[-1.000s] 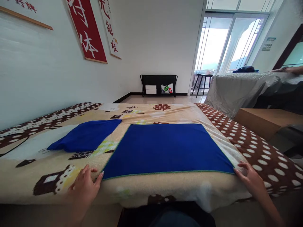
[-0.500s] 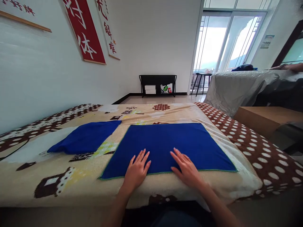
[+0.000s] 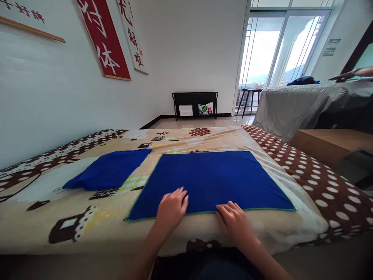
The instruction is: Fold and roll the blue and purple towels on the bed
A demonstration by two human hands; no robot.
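A blue cloth (image 3: 210,175) with a green stitched border lies spread flat on the patterned blanket (image 3: 110,229). My left hand (image 3: 172,208) rests over its near edge, left of the middle, with loosely bent fingers and the thumb apart. Farther right, my right hand (image 3: 234,221) touches the same edge with curved fingertips, most of the palm above the blanket. Neither hand visibly grips the fabric. To the left, a second blue cloth (image 3: 107,171) lies loosely and unevenly, apart from both hands.
Brown dotted borders (image 3: 317,179) run along the blanket's sides. A cardboard box (image 3: 323,144) and a plastic-covered piece of furniture (image 3: 285,111) stand at the right, where another person's hand (image 3: 345,76) reaches in. A black rack (image 3: 195,99) stands at the far wall.
Both my hands have drawn back toward me. Their fingers, flat and spread before, are now bent. The other person's hand is raised above the plastic cover. The cloths have kept their places.
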